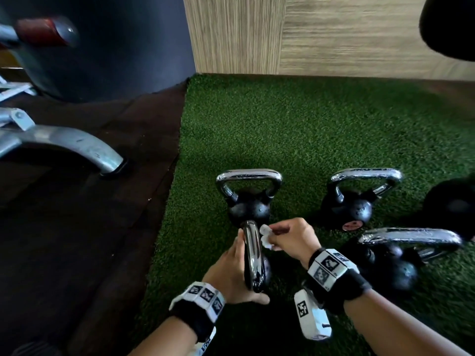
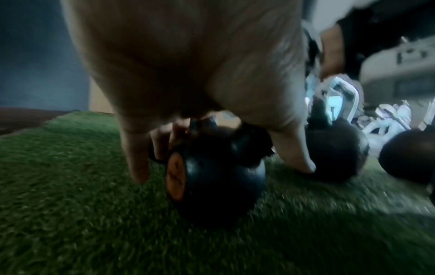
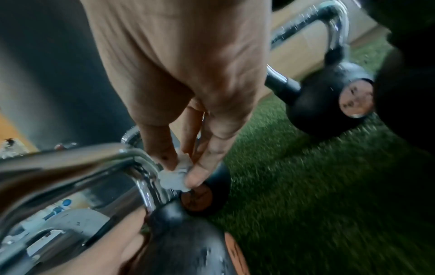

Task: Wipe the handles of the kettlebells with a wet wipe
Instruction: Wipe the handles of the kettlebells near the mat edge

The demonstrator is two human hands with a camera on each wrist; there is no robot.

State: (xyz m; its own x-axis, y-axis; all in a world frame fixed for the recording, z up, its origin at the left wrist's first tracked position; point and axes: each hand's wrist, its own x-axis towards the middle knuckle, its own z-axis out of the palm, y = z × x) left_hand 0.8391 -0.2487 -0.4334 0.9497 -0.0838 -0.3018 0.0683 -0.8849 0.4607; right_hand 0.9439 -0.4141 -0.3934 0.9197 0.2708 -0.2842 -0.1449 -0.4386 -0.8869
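Several black kettlebells with chrome handles stand on green turf. The nearest kettlebell is tilted, and its handle points edge-on toward me. My left hand grips that handle from the left, with the thumb wrapped round its near end. My right hand pinches a small crumpled white wipe against the far right side of the handle, near where it bends down to the ball. In the right wrist view the wipe sits between thumb and fingertips, touching the chrome.
Three more kettlebells stand close by: one just behind, one back right and one at the right. A grey metal bench leg rests on the dark floor at left. A wood-panel wall bounds the turf.
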